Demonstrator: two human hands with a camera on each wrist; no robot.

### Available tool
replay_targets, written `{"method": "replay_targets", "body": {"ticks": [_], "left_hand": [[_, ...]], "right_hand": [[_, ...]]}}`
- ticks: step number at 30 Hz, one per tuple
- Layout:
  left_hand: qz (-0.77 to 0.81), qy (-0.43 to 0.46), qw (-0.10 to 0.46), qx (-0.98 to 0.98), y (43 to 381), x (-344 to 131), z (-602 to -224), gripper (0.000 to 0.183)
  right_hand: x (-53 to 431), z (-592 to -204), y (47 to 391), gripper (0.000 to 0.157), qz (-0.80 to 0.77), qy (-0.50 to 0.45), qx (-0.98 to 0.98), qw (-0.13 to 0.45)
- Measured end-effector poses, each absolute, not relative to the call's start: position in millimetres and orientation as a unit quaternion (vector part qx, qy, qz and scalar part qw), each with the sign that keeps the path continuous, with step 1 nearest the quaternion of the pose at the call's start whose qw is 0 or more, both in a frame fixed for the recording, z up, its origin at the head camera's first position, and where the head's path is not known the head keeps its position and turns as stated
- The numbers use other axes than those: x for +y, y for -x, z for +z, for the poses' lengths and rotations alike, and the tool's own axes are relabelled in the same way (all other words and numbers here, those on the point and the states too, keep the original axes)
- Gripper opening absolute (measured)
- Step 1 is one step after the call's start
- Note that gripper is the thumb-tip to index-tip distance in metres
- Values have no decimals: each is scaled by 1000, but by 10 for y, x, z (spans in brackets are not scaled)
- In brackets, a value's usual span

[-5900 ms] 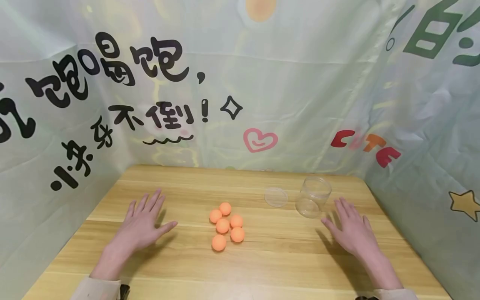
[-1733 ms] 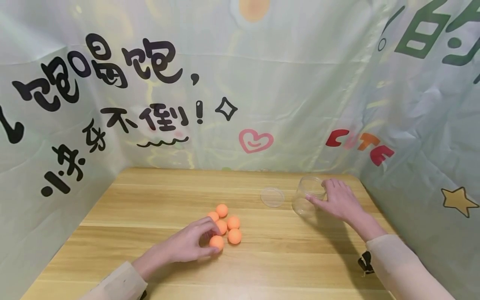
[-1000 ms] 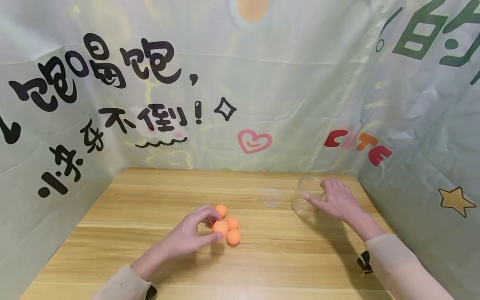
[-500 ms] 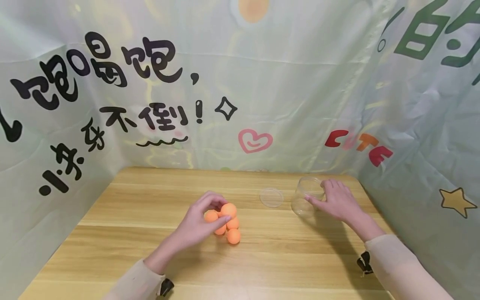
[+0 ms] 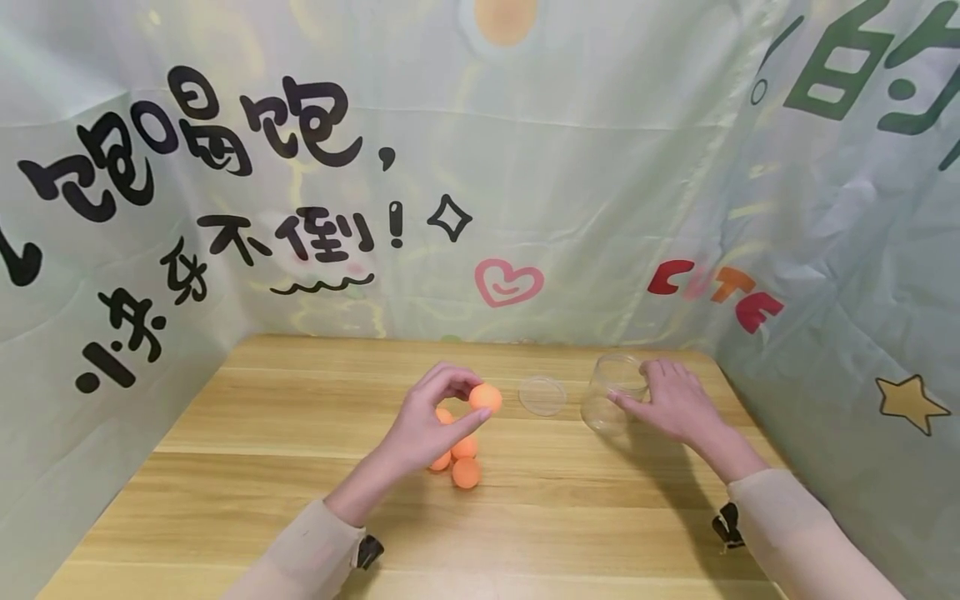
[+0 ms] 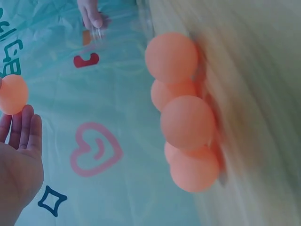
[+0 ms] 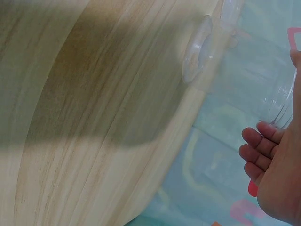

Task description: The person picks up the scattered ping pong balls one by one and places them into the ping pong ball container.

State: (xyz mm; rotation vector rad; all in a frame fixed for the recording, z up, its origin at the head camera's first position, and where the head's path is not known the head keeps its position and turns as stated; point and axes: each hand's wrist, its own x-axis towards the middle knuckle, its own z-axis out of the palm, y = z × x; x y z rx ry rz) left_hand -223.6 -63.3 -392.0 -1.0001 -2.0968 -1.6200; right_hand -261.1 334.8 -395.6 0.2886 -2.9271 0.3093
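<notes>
In the head view my left hand (image 5: 423, 425) pinches an orange ping-pong ball (image 5: 486, 400) between thumb and fingertips, raised over the table. The left wrist view also has this ball (image 6: 13, 95) at its left edge, against the fingertips. Behind and below the hand, several more orange ping-pong balls (image 5: 467, 473) lie in a cluster, partly covered by it. My right hand (image 5: 678, 402) grips a clear, open-topped jar (image 5: 603, 410) near its rim, thumb on the near side. The jar (image 7: 249, 70) stands upright on the table, with no ball inside.
A flat, clear round lid (image 5: 543, 396) lies between the raised ball and the jar. The wooden table (image 5: 600, 525) is walled at the back and sides by a printed cloth (image 5: 600, 183).
Both hands were spread and holding nothing at first. My right hand has since gripped the jar and stays there. My left hand picked up the nearest ball and carries it up and right.
</notes>
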Motion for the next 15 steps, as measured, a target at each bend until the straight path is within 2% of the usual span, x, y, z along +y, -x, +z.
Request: {"method": "replay_targets", "body": {"ticks": [4,15], "left_hand": [[-564,359,165,-725,2298,-557,-3875,31],[-574,364,154,-718,2442,-332,-3774,31]], "right_hand": [[3347,-3960,2624,88,102,-98,-985,94],[3347,-3967,2621,87,103,-103,-985,95]]}}
